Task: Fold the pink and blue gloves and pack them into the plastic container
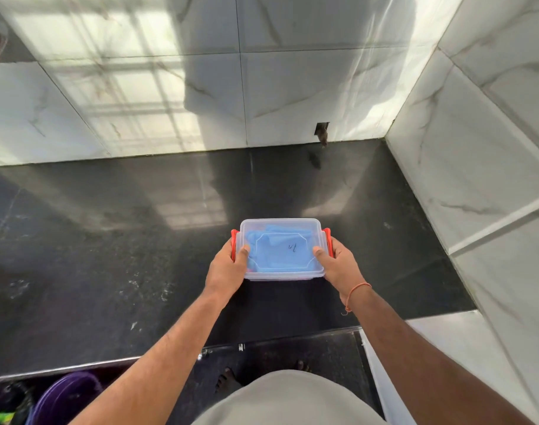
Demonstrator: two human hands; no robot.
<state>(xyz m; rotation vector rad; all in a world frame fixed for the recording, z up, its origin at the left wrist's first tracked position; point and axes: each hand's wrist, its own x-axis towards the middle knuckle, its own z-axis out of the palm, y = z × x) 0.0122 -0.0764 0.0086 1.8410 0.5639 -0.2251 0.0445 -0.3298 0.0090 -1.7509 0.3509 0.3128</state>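
— Clear plastic, red clips at both ends — that was the container (282,250) we had on the dark stone counter (108,256), near its front edge and a little right of middle, lid (282,240) already on.

— And our hands?

— One at each short end. Our left hand (228,268) wrapped the left end, thumb lying on the lid and fingers curled round by the left clip (233,240); our right hand (338,265) did the same at the right clip (328,240). Both were gripping the box, neither hanging loose.

— Why hold it that way?

— We judged it was for the clips: with a thumb pressing the lid down on each side, the fingers could snap the latches shut, or steady the box square on the counter. Whether the clips were fully locked, we couldn't tell.

— The gloves?

— Blue gloves (277,253) showed through the lid, filling most of the box. A sliver of pink (252,269) showed at the near left corner, low down — we took the pink ones to lie underneath.

— Which way did it lie?

— Long axis ran left to right across us, roughly parallel to the counter's front edge, lid facing up, sitting flat.
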